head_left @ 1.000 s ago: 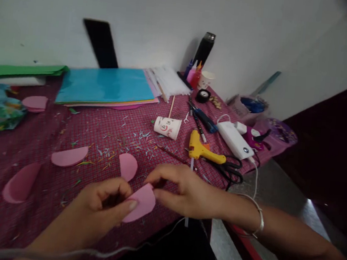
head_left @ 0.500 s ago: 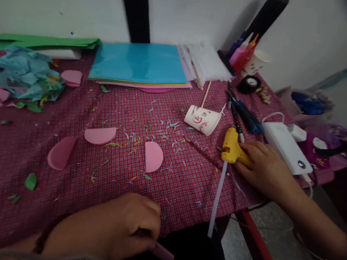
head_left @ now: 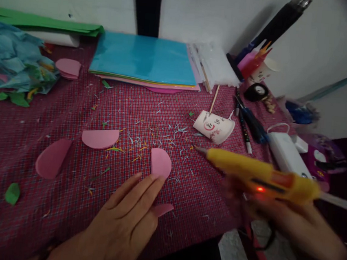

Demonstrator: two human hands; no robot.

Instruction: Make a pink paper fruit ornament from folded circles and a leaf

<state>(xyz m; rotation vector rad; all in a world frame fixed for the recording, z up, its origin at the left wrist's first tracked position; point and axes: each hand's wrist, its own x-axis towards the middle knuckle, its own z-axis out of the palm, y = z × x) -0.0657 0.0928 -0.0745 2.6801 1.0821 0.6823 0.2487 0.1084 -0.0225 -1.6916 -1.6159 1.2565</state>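
Note:
My right hand [head_left: 284, 218], blurred by motion, grips a yellow hot glue gun [head_left: 239, 163] with a red light lit and a glue stick out of its back. The nozzle points left over the table. My left hand [head_left: 121, 223] reaches forward with its fingers stretched, the tips at the lower edge of a folded pink paper half-circle [head_left: 160, 161]. By its thumb a second pink paper piece [head_left: 163, 209] sticks out, partly hidden by the hand. Two more pink half-circles, one [head_left: 100, 138] flat and one [head_left: 53, 158] slanted, lie to the left.
A paper cup [head_left: 214, 127] with a stick lies on its side behind the glue gun. Blue sheets [head_left: 143, 59] and crumpled blue paper [head_left: 14, 57] are at the back. Pliers [head_left: 254, 123] and a white power bank [head_left: 288, 153] lie right. Paper shreds dot the checked cloth.
My right hand has lifted the glue gun off the table and turned its nozzle left. My left hand has moved forward from the table's near edge to the pink half-circle.

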